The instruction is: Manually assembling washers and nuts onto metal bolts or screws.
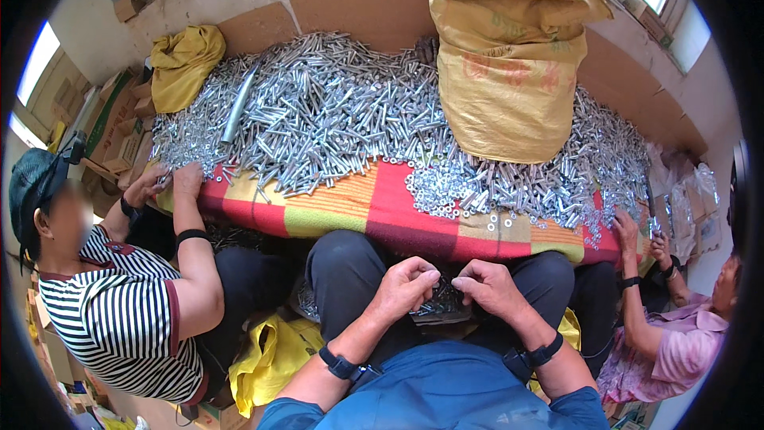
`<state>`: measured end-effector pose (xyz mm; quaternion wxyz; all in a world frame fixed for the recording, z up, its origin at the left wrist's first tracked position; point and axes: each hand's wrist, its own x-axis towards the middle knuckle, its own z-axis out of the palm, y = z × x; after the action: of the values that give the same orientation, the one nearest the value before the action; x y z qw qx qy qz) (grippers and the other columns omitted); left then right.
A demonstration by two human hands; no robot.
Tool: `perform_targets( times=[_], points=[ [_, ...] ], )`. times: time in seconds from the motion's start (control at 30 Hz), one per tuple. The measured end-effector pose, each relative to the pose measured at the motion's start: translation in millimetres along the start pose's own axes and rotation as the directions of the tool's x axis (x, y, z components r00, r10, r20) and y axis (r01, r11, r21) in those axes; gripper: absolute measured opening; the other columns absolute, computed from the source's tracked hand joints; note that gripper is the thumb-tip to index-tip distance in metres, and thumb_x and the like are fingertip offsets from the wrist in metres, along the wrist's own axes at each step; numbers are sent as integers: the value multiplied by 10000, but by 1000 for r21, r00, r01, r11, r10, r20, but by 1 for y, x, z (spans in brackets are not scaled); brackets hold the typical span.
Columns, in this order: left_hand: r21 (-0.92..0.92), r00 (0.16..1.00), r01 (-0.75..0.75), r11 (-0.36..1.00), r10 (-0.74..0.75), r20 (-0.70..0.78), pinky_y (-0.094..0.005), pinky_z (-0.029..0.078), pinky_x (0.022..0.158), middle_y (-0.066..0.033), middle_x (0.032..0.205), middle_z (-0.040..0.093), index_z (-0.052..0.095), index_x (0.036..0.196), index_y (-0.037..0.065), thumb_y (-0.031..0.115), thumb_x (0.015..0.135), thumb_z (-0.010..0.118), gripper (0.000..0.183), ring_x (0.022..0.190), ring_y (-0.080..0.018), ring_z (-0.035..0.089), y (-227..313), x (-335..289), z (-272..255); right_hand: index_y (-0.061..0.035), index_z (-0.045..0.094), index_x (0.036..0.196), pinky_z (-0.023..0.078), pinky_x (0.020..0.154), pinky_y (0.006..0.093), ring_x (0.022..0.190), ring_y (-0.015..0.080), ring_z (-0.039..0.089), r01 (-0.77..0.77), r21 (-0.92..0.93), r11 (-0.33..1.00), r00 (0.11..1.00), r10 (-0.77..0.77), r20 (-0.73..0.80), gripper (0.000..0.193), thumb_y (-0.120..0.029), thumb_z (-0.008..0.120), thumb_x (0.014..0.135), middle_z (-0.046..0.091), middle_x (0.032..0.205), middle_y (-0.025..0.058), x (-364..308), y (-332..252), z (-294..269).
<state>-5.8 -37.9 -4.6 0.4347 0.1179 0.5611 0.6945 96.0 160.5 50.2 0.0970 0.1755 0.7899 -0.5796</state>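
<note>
"Looking down through the head view, how does each grip stand?"

"Left hand (407,287) and right hand (487,287) face each other above the lap, slightly apart, before the near edge of the cloth-covered desk (326,219). In each, thumb and fingertips are drawn together; I cannot tell whether a small part is pinched there."

"And where are the metal parts?"

"Slender bolts (342,111) lie heaped across the desk, beyond the hands; ring-like washers (438,191) gather nearer its edge, a few resting singly on the cloth. A yellow sack (509,87) stands among the bolts. More metal pieces (442,302) show between the knees, partly hidden."

"How are they likely to handle?"

"Judged by appearance, single pieces should be light, stiff and hardly fragile, yet smooth and prone to roll; the whole heap would be heavy. A bolt is best taken at mid-shank, between thumb and forefinger; a washer, by its outer rim."
</note>
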Motion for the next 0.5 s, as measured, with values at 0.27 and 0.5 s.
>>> perform_targets(
  times=[0.27, 0.5],
  points=[
    [-23, 1000, 21, 1000, -21, 1, -223, 376, 425, -39, 695, 623, 650, 1000, 18, 227, 1009, 654, 210, 465, -74, 499, 0, -1, -3, 18, 684, 862, 523, 647, 365, 680, 240, 668, 133, -347, 928, 915, -249, -316, 162, -133, 741, 867, 659, 757, 136, 2, 17, -63],
    [-1, 999, 33, 999, -33, -14, -223, 375, 427, -34, 709, 621, 653, 1007, 22, 221, 1013, 649, 199, 464, -70, 493, 5, -3, -2, 25, 632, 814, 486, 638, 383, 687, 299, 621, 135, -564, 815, 760, -451, -469, 145, -71, 741, 816, 616, 777, 155, -5, 40, -118]
  ],
)
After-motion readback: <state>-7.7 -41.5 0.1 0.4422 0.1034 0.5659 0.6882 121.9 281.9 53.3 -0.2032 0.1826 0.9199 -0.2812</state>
